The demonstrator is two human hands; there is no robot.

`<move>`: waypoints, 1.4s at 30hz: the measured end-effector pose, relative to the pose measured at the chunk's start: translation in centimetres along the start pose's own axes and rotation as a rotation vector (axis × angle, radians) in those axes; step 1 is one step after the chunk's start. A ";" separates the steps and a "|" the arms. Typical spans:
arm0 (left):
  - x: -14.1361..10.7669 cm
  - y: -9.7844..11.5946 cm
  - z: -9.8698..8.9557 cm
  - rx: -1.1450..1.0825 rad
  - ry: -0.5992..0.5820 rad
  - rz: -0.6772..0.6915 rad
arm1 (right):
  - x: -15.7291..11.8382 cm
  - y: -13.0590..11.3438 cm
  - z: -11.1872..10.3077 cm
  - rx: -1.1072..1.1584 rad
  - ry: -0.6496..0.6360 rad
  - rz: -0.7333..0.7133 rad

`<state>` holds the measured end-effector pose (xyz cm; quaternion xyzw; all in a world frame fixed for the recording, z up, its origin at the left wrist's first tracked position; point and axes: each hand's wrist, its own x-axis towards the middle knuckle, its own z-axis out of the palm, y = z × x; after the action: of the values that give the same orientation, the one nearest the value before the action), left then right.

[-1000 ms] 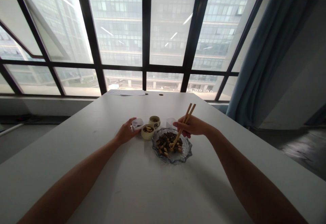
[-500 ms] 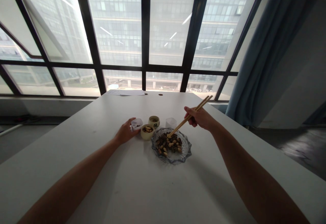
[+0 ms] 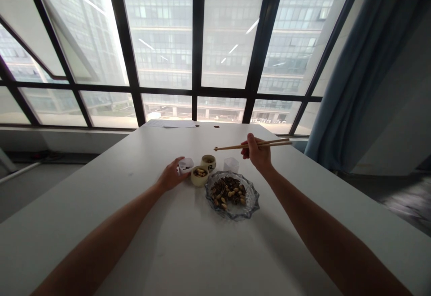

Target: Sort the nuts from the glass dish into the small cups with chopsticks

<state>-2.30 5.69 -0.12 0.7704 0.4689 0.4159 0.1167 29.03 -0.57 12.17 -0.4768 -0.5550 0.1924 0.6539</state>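
My right hand (image 3: 257, 153) grips a pair of wooden chopsticks (image 3: 232, 147), held almost level above the table. Their tips pinch a small pale piece (image 3: 216, 149), too small to name. Below them stands a scalloped glass bowl (image 3: 252, 206) with dark seeds and tan nuts in it. My left hand (image 3: 172, 174) is closed around the side of a small translucent plastic cup (image 3: 185, 165) with a few dark bits inside. Beside that cup are two cream-coloured cups: the nearer cup (image 3: 200, 180) holds tan nuts, and the farther cup (image 3: 208, 165) bears a dark character.
Another translucent cup (image 3: 231, 165) stands just behind the glass bowl. White papers (image 3: 175, 124) lie at the far end of the white table (image 3: 161, 242). Beyond it are large black-framed windows, with a blue curtain (image 3: 340, 107) on the right.
The chopsticks have lifted out of the glass bowl and swung up to the left, now nearly level with a small piece at their tips. My left hand stays on the plastic cup.
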 end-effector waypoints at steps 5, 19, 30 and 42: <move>0.0 -0.2 0.0 -0.013 -0.001 0.009 | 0.7 2.2 2.8 -0.021 -0.049 -0.034; -0.2 0.0 -0.1 0.035 0.005 -0.008 | -0.7 1.0 -4.1 -0.083 -0.242 0.086; -0.8 0.4 0.0 0.238 0.064 -0.038 | -3.3 4.0 -4.7 -0.059 -0.338 0.104; -1.3 -0.2 -0.5 0.302 0.137 0.038 | -3.3 4.9 -4.4 0.028 -0.258 0.168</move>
<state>-3.10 4.64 -0.64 0.7577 0.5184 0.3945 -0.0407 33.37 -2.60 6.58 -0.4838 -0.5899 0.3139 0.5651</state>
